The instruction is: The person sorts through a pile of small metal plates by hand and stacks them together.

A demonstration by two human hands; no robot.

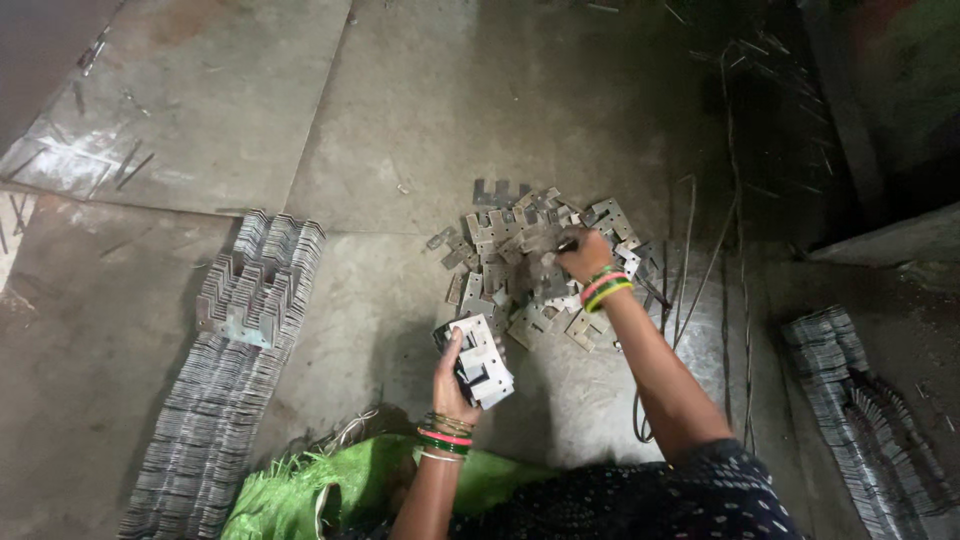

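- Head view: the left hand (pixel 455 375) grips a small stack of flat metal plates (pixel 480 362), fingers closed around its edge, above the concrete floor (pixel 400 150).
- The right hand (pixel 583 255) reaches into a loose pile of the same plates (pixel 515 265) on the floor, fingers curled on one piece.
- A long row of stacked plates (pixel 235 370) lies to the left; another row (pixel 865 420) lies at the right.
- Thin wires (pixel 735 200) trail beside the pile.
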